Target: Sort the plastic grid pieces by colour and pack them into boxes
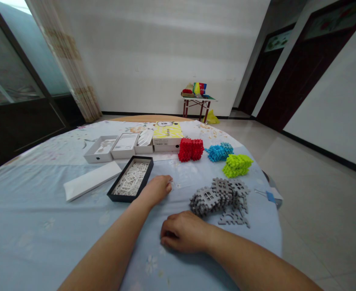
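My left hand point(157, 189) is closed just right of a black-rimmed box point(149, 169) filled with small white plastic pieces point(131, 180). Something pale may show at its fingertips, too small to make out. Nearer to me, my right hand point(182, 232) rests on the cloth with its fingers loosely curled, and no object shows in it. Beside it on the right is a heap of grey interlocking plastic pieces point(206, 200), with a few lying flat at its edge. Red pieces point(191, 150), blue pieces point(219, 152) and lime-green pieces point(237, 165) stand in separate clusters farther back.
A light-blue flowered cloth point(59, 234) covers the round table. A long white box or lid point(92, 180) lies left of the black-rimmed box. Open white boxes point(125, 144) and a yellow patterned box point(167, 133) line the back. A small folding table point(198, 98) stands by the wall.
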`<move>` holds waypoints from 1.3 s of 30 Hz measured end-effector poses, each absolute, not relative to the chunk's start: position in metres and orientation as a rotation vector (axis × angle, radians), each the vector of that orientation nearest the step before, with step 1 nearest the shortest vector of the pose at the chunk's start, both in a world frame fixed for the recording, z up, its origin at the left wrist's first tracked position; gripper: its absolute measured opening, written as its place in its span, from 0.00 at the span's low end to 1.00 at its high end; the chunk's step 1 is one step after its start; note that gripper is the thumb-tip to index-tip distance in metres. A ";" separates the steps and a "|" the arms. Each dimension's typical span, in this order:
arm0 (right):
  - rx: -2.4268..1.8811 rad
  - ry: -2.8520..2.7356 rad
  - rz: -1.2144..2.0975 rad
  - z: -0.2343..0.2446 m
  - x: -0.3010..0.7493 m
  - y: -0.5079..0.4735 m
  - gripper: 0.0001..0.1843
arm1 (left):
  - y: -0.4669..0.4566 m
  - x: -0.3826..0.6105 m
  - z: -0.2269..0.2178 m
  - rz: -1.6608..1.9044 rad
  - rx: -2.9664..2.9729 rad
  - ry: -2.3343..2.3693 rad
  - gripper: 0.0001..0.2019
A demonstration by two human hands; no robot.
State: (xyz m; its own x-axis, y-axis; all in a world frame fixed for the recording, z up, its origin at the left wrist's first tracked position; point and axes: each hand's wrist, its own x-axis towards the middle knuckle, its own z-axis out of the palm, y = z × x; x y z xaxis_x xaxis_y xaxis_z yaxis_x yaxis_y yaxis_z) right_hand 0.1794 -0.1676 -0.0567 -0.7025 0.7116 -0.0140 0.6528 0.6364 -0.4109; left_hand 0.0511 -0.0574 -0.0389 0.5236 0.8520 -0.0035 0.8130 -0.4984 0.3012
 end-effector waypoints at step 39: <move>-1.197 -2.637 0.679 -0.054 0.178 -0.170 0.12 | -0.060 -0.010 0.015 0.687 2.186 1.493 0.22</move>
